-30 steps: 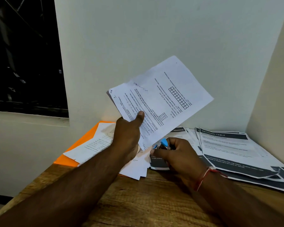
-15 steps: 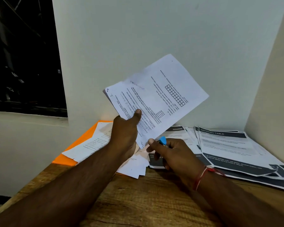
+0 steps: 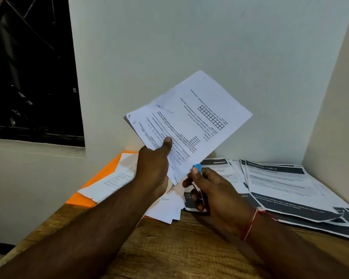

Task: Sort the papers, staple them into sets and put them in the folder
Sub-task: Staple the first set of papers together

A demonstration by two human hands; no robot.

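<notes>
Papers (image 3: 191,117) in left hand (image 3: 152,168) slant up-right lengthwise; right hand (image 3: 217,191) grips stapler (image 3: 197,167).

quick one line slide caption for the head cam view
Left hand holds up a sheaf of printed pages; right hand holds a blue-tipped stapler by its lower corner

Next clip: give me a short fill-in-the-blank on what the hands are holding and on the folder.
1. The left hand holds the raised papers with its ____ on the printed side.
2. The right hand grips a stapler with a ____ tip.
3. The folder lying on the table is ____.
Missing words: thumb; blue; orange.
</notes>
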